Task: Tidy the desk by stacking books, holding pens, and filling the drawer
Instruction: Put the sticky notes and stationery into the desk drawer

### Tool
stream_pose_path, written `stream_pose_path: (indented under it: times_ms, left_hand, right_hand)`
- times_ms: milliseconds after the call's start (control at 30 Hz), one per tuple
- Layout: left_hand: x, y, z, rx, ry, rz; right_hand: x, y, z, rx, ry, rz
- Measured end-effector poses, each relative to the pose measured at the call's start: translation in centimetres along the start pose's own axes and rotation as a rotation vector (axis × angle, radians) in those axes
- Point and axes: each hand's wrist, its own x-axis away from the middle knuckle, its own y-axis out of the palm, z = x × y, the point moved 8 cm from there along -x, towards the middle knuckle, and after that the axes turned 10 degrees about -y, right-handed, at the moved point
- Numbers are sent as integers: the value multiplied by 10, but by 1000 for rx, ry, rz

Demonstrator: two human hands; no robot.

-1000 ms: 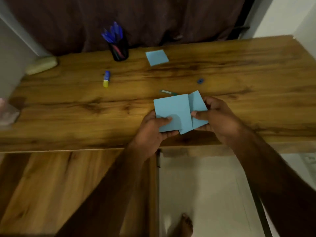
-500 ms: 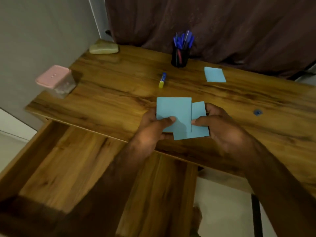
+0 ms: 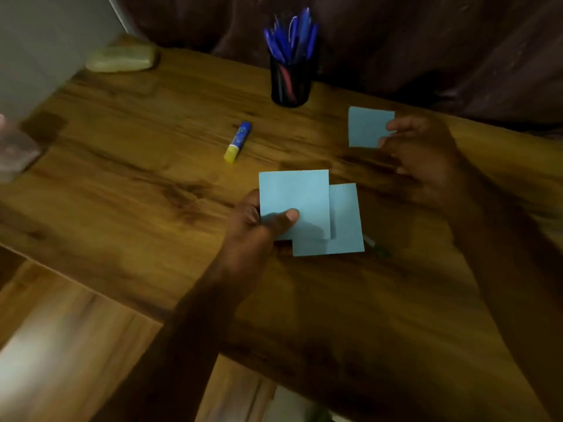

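Head view: 2 notes [image 3: 310, 208] pinched by left hand [image 3: 253, 236]; right hand [image 3: 426, 159] at 3rd note [image 3: 365, 126], hold can't be told. Loose pinch = pair gets dropped.

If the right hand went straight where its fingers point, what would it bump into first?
The lone blue paper square. The right hand points left at it, fingertips seemingly at its edge, though blur hides whether they touch.

Three blue cards [image 3: 294, 193] [image 3: 347, 226] [image 3: 365, 126], one glue stick [image 3: 238, 141]
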Motion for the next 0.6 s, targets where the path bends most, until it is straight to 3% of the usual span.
stream_pose_path:
  times_ms: [200, 467, 600]
  left_hand:
    - [-31, 16, -2, 26, -38, 48]
    - [-51, 14, -4, 42, -75, 153]
    - [-47, 13, -7, 4, -29, 146]
  right_hand:
    - [-49, 8, 3, 251, -189, -111]
    - [-89, 30, 15, 569, -220, -380]
    - [-96, 22, 10, 781, -216, -406]
